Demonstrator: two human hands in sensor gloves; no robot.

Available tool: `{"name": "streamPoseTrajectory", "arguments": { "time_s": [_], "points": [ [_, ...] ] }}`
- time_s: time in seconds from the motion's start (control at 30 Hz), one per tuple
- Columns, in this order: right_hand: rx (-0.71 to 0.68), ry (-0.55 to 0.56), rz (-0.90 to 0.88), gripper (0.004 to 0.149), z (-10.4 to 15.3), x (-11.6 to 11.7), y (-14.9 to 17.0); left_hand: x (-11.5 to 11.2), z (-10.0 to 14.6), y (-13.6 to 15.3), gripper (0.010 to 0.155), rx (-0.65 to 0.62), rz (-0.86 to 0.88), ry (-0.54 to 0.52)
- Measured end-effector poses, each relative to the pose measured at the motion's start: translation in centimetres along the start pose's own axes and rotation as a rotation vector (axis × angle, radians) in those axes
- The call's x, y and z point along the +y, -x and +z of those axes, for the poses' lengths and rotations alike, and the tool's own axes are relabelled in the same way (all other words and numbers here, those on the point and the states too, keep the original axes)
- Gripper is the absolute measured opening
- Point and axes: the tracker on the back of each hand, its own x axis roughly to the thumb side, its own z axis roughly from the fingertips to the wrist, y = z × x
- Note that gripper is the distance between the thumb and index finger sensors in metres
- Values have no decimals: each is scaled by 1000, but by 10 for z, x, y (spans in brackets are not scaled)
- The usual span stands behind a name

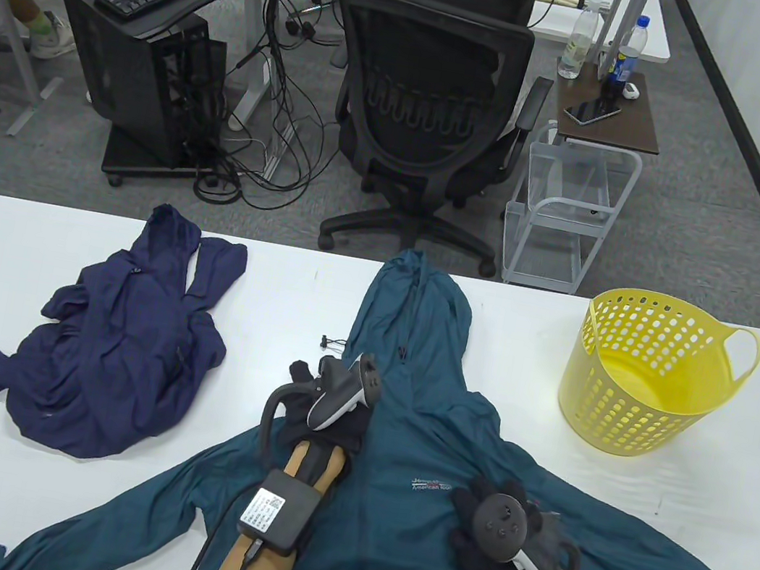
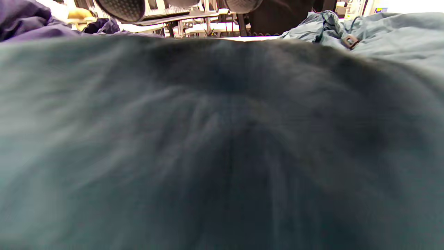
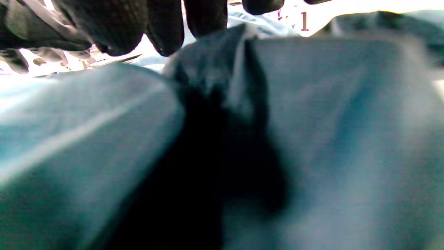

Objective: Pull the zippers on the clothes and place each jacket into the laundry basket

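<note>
The teal jacket [image 1: 409, 452] lies spread flat on the white worktop [image 1: 292, 284], hood toward the far edge, both sleeves stretched out toward the near corners. Both gloved hands rest on it. The left hand [image 1: 322, 407] sits on the jacket's left chest, just beside the collar, its tracker [image 1: 347, 389] on top; the fingers are hidden under the tracker, so I cannot tell whether they are flat or gripping cloth. The left wrist view is filled with blurred teal fabric and does not help. The right hand [image 1: 498, 534] rests on the right chest, just below the small white lettering [image 1: 431, 486]. In the right wrist view its dark fingertips [image 3: 166, 31] hang at the top, above a raised fold of teal cloth; whether they pinch it I cannot tell.

The jacket is a thin, slightly shiny shell with a dark zip pull [image 1: 403, 354] near the collar.

A navy jacket [image 1: 110, 355] lies crumpled toward the worktop's left edge, apart from the teal one. The yellow laundry basket [image 1: 650, 377], perforated and upright, stands near the far right corner.
</note>
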Motion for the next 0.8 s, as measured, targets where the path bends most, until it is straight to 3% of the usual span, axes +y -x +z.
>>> {"name": "streamPoseTrajectory", "arguments": {
  "time_s": [0.2, 0.33, 0.43, 0.53, 0.8],
  "points": [
    [14, 10, 36, 59, 0, 1, -1, -15, -32, -12, 65, 64, -91, 134],
    [16, 17, 27, 59, 0, 1, 0, -22, -39, -15, 69, 58, -113, 109],
    [12, 20, 30, 58, 1, 1, 0, -17, -38, -16, 63, 26, -71, 14],
    [7, 22, 32, 58, 1, 2, -1, -12, -33, -14, 47, 20, -61, -42],
    [17, 47, 45, 57, 2, 2, 2, 20, 3, 20, 43, -175, 223, -269]
  ]
}}
